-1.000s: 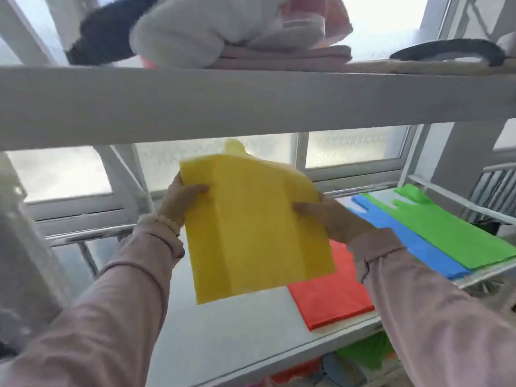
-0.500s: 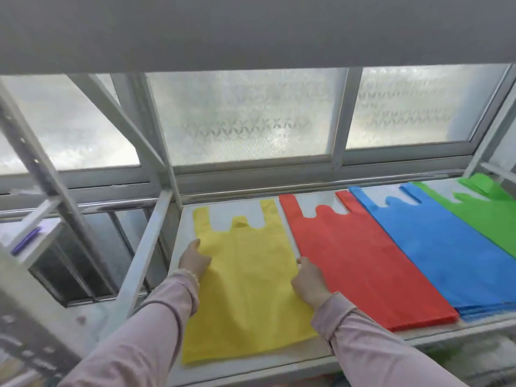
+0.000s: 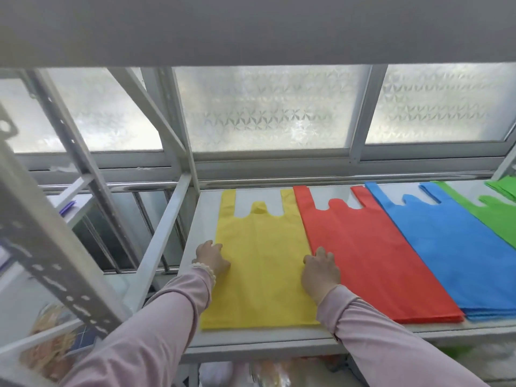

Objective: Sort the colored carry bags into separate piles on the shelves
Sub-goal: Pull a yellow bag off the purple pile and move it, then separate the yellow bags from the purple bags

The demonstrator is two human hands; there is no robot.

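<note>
**Down and flat: yellow bag out of mid-air, onto shelf**

Lowered within the last sec from mid-air to the shelf, and over the last half sec hardly shifted: yellow bag, now flat at left end of the row, handles twd the window. Pictured holding it down: left hand on its left edge, right hand on its right edge, w/ fingertips reaching onto the neighbouring red pile. Both hands spread and fairly straight, nothing pinched or clutched. Flat-palm contact, not a grasp.

Further right, side by side: blue pile, then green pile, partly cut off at frame edge. Overhead: underside of upper shelf.

Judged as the step in hand: squaring and smoothing what looks like the first yellow piece, to start a 4th pile.

To do it well:
- Keep palms flat & sweep outward from centre to chase creases.
- Keep bottom hem in line w/ red's.
- Leave a sliver of gap vs red so colours stay apart. Right edge seems to touch red's; can't tell whether over or under.
- Lift right fingertips straight up, no dragging, else red's top sheet likely to skew.
- Release gently. Fabric prob thin, light & apt to slide on a smooth shelf, so mind the sleeves on the way out.
</note>
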